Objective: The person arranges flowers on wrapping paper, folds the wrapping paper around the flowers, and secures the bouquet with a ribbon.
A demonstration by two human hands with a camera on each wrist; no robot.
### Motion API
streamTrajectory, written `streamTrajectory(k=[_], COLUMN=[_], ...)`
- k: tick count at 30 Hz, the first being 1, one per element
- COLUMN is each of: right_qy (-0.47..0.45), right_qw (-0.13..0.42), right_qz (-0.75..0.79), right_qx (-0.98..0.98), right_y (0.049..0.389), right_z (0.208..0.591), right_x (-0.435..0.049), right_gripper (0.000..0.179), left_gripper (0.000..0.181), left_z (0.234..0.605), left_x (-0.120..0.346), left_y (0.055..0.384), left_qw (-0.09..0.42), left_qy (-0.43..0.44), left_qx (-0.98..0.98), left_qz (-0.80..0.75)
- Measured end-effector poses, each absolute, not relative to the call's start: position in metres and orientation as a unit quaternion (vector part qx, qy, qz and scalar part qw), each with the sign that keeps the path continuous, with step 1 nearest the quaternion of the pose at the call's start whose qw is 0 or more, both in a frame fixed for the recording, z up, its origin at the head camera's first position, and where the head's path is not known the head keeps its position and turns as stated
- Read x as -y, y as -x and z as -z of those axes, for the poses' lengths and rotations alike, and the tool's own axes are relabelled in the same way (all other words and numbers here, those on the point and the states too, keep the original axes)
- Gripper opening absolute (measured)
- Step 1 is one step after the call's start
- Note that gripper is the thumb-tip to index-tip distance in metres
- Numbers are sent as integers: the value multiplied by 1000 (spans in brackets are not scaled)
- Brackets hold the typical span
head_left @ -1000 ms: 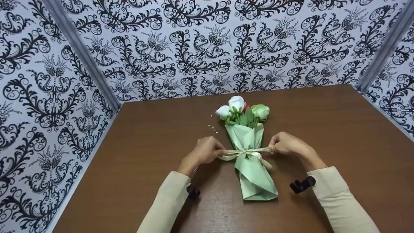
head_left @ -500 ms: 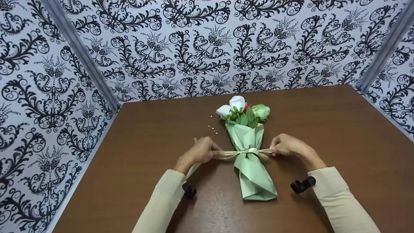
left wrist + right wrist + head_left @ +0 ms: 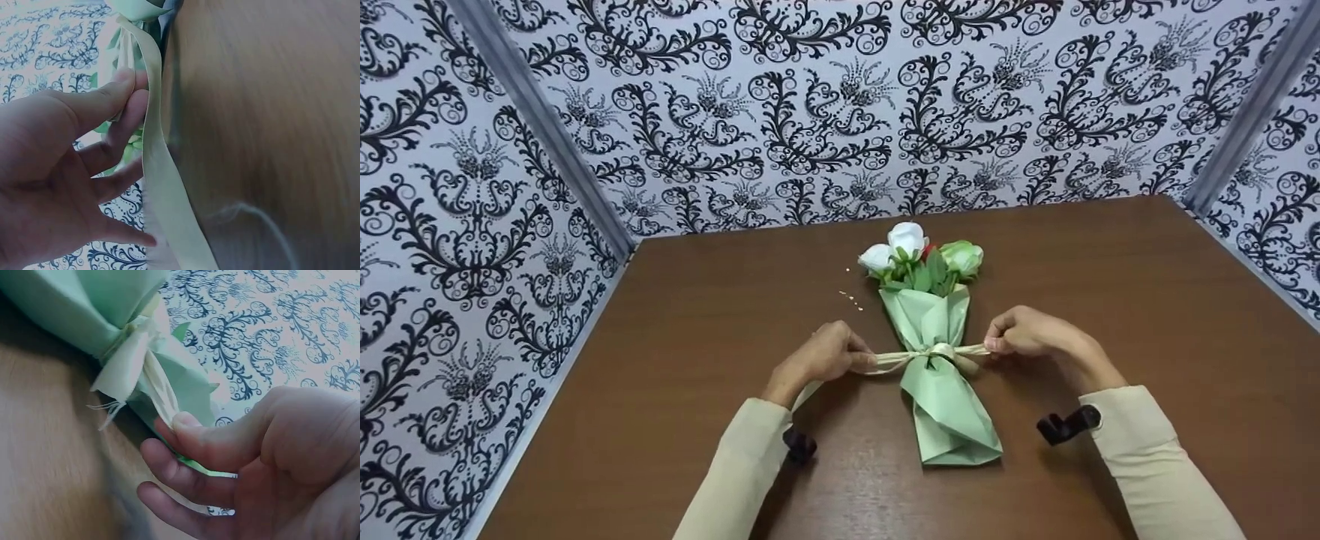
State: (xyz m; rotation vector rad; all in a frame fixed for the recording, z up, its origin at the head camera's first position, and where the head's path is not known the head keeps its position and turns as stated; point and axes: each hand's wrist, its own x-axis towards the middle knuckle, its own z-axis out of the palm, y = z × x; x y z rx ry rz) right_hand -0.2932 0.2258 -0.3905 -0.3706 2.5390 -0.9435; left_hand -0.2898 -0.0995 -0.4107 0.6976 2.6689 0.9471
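A bouquet lies on the table with its blooms pointing away, wrapped in pale green paper [image 3: 952, 424]. White roses [image 3: 907, 240], a green-white rose [image 3: 962, 257] and a bit of red show at its top. A cream ribbon [image 3: 892, 361] is knotted round its narrow middle. On the left, my left hand [image 3: 825, 352] pinches ribbon between thumb and index finger; a long ribbon tail [image 3: 154, 140] runs down past its fingers. My right hand [image 3: 1027, 331] pinches a ribbon strand [image 3: 163, 391] on the other side. Beside that strand hangs a frayed ribbon end [image 3: 121, 371].
Several tiny pale scraps [image 3: 851, 300] lie on the brown table [image 3: 735, 300] left of the bouquet. Patterned wall panels [image 3: 825, 112] stand behind the table and at both sides. A black wrist mount [image 3: 1069, 425] juts from the right cuff; another [image 3: 799, 445] sits at the left.
My left hand has moved slightly left and down, drawing the ribbon out. The ribbon at the knot looks tighter, and its loose right part has shortened. My right hand has barely moved.
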Motion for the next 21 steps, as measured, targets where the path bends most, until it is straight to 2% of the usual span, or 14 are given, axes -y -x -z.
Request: streamTrajectory(k=[8, 16, 21], right_qy=[134, 112, 88], right_qw=[179, 175, 169], right_qz=[348, 335, 334], right_qx=[-910, -919, -923], right_y=[291, 287, 285], right_z=[383, 379, 375], right_x=[-226, -230, -230], right_gripper=[21, 30, 36], left_gripper=[17, 17, 27], left_z=[409, 409, 408], left_x=[95, 92, 99], left_y=[285, 285, 286], left_qw=[79, 76, 54], left_qy=[-232, -228, -231], left_qx=[-919, -915, -908], left_qz=[-310, -326, -346])
